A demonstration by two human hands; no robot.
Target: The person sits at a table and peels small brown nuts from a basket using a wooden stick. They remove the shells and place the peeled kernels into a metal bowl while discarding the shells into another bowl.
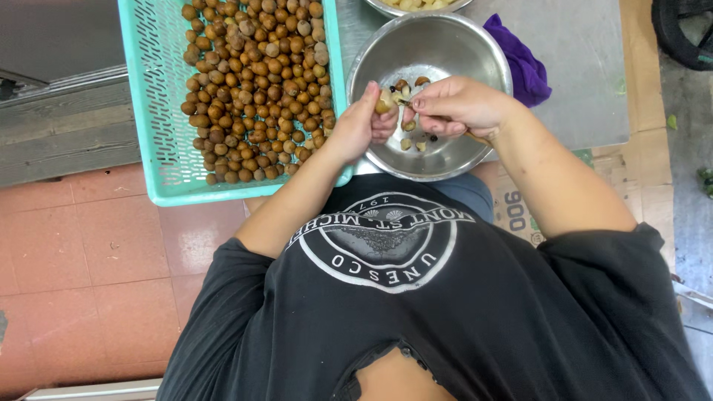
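The left hand (360,126) was curled shut around a small pale fruit (383,102), pinched between thumb and fingertips, with the forearm running up from the lower left and the wrist bent over the rim of the bowl. The right hand (457,106) was closed as well, fingers folded toward the palm and its fingertips meeting the fruit from the opposite side; whether it gripped a small tool could not be told, since only a thin dark sliver showed at the fingertips. The right forearm came in from the lower right, elbow bent outward. Both hands hung above a round metal bowl (475,52), on whose bottom lay scattered bits of shell and dark seeds (412,141). Just beside the bowl, to its left, a turquoise plastic basket (152,111) held a heap of brown round fruits (256,89), its right edge touching the left wrist. A purple cloth (523,67) lay against the bowl's far right rim on a grey table (579,89). The rim of a second metal bowl (386,7) showed at the top edge. Red floor tiles (96,267) lay below the basket.
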